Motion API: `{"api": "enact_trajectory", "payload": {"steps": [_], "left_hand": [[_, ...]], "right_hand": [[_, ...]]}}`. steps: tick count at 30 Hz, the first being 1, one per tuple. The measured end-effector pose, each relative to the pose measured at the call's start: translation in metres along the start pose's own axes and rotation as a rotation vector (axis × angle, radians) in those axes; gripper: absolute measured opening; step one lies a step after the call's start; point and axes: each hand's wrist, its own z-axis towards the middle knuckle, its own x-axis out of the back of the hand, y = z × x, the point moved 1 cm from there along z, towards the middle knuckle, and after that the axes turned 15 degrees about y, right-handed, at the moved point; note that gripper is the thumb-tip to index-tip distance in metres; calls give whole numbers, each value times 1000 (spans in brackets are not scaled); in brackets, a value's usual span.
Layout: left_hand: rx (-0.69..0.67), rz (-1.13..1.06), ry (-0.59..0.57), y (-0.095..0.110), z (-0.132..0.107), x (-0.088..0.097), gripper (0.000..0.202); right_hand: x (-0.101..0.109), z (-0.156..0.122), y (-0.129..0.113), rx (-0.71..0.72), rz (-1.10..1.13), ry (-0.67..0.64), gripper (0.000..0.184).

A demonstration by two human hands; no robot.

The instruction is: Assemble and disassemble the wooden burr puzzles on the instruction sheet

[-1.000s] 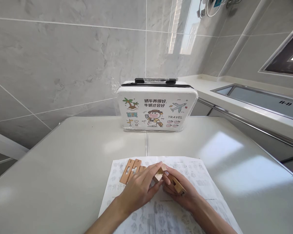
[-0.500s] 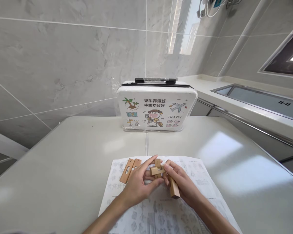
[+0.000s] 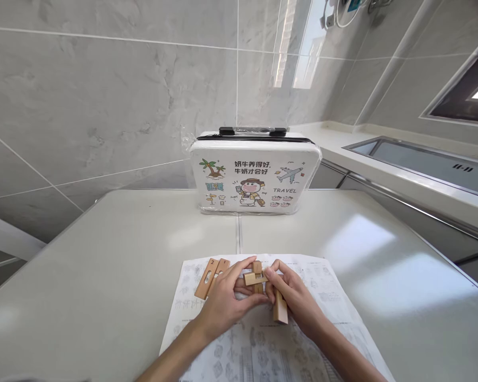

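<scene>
Between my hands, above the printed sheet (image 3: pixel 239 345), are interlocked wooden puzzle pieces (image 3: pixel 252 278). My left hand (image 3: pixel 225 297) is curled around their left side, thumb below and fingers behind. My right hand (image 3: pixel 292 292) pinches the right end of the notched crosspiece. A longer wooden puzzle piece (image 3: pixel 280 310) slants down out of my right palm. Two flat slotted wooden pieces, a numbered "2" piece (image 3: pixel 207 278) and a numbered "1" piece (image 3: pixel 223 264), lie on the sheet left of my left hand, which partly covers the second.
A white cartoon-printed case (image 3: pixel 255 175) in clear plastic stands upright at the back of the pale table (image 3: pixel 115 265), near the tiled wall. To the right is a counter (image 3: pixel 414 170) with a sink-like glass-covered recess.
The long piece in my right hand has swung slightly left and now points more straight down. The interlocked pieces have tilted a little; both hands keep their hold.
</scene>
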Motion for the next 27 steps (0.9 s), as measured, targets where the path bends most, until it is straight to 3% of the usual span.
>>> {"api": "enact_trajectory", "payload": {"steps": [7,10,16,18,23,27], "left_hand": [[-95,105,4,0,-2,2,63],[-97,54,-4,2,-3,1,48],[-42,-76,-44,4,-2,0,41],[-50,-31,-44,4,-2,0,44],[-114,130,-38,4,-3,0,82],[-115,133,-36,2,-3,0,74]], "right_hand": [[1,1,5,-1,63,-1,49],[1,1,4,-14,56,15,50],[-2,3,1,-44,95,-9,49],[-2,2,0,-53,107,3,49],[0,1,0,-76,167,-10,51],[0,3,1,-120,183,-33,48]]}}
